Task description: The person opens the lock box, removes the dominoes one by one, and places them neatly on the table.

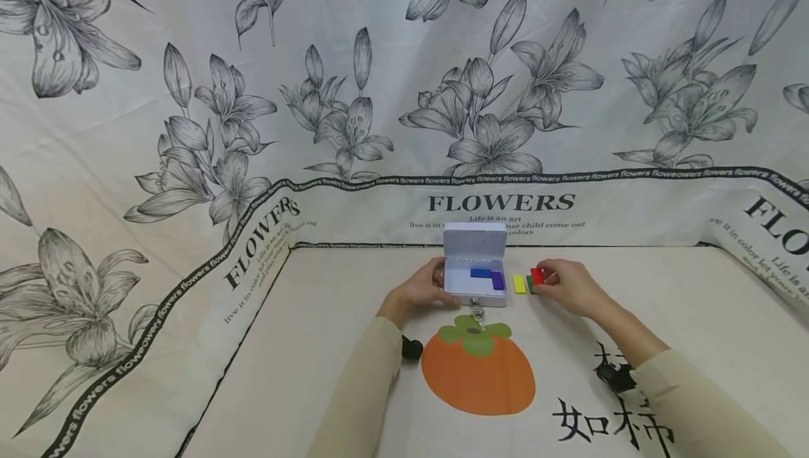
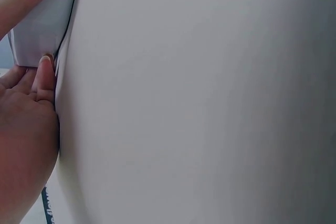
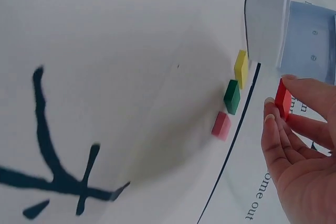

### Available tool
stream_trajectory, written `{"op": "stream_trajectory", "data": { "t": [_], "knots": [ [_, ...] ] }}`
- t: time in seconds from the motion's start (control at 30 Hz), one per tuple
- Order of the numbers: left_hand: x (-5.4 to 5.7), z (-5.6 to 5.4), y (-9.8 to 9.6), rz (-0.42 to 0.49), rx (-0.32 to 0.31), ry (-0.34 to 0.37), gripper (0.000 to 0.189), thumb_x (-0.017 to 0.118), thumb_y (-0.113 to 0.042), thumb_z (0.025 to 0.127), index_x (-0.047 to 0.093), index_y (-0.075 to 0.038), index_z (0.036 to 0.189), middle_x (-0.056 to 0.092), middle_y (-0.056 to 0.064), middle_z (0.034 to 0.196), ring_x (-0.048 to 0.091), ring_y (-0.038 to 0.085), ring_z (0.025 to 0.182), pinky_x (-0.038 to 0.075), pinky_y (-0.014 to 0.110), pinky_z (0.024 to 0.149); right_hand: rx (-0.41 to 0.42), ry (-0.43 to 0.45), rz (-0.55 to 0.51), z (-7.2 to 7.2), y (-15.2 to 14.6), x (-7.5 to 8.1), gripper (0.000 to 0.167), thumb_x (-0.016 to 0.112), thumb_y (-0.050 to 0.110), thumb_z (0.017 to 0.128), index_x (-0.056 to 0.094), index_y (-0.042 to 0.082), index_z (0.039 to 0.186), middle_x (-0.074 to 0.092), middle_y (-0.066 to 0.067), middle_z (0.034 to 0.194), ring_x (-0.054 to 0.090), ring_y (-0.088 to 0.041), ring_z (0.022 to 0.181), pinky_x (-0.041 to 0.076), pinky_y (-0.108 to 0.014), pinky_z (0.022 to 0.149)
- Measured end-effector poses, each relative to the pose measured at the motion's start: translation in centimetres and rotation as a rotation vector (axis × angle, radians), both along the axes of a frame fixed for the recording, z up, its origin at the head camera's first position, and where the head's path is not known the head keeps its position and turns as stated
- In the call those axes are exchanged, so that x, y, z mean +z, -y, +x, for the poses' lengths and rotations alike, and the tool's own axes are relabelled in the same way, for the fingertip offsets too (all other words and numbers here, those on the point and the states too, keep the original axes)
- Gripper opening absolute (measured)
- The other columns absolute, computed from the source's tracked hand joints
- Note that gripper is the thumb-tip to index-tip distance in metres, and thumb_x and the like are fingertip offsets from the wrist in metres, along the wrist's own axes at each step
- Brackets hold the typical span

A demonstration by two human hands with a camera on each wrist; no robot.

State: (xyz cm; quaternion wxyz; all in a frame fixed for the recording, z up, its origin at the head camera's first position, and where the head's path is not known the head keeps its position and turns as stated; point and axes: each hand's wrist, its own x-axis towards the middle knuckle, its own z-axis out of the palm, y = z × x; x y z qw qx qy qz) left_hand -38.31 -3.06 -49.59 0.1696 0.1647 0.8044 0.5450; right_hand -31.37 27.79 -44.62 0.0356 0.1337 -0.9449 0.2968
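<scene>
A small white hinged box (image 1: pixel 475 301) stands on the tablecloth with its lid (image 1: pixel 475 241) raised. Inside it lie a blue block (image 1: pixel 480 273) and a purple block (image 1: pixel 497 281). My left hand (image 1: pixel 422 285) grips the box's left side, thumb at the front and fingers behind. To the right of the box, my right hand (image 1: pixel 571 287) pinches a red block (image 3: pixel 284 98) between thumb and fingers, above the cloth. Below it, a yellow block (image 3: pixel 241 69), a green block (image 3: pixel 231 96) and a pink block (image 3: pixel 221 126) lie in a row.
A small metal chain (image 1: pixel 477 313) hangs at the box's front. The cream tablecloth (image 1: pixel 316 345) bears a printed orange persimmon (image 1: pixel 478 381) and black characters. Behind the box rises a flower-printed cloth wall (image 1: pixel 354 212).
</scene>
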Motion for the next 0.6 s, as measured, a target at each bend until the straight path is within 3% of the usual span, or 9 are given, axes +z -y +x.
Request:
{"op": "stream_trajectory", "data": {
  "t": [0.6],
  "knots": [
    [1.0,0.2,0.0,-0.057,-0.035,0.03,0.105,0.09,0.003,0.071,0.031,-0.012,0.157,0.058,0.013,0.109,0.052,0.022,0.097,0.04,0.035,0.091,-0.026,0.021,0.088,0.4,-4.2,0.2,0.041,0.077,0.009,0.09,0.063,-0.014,0.12,0.067,-0.021,0.101,0.06,-0.032,0.09,0.054,-0.044,0.078]
  ]
}}
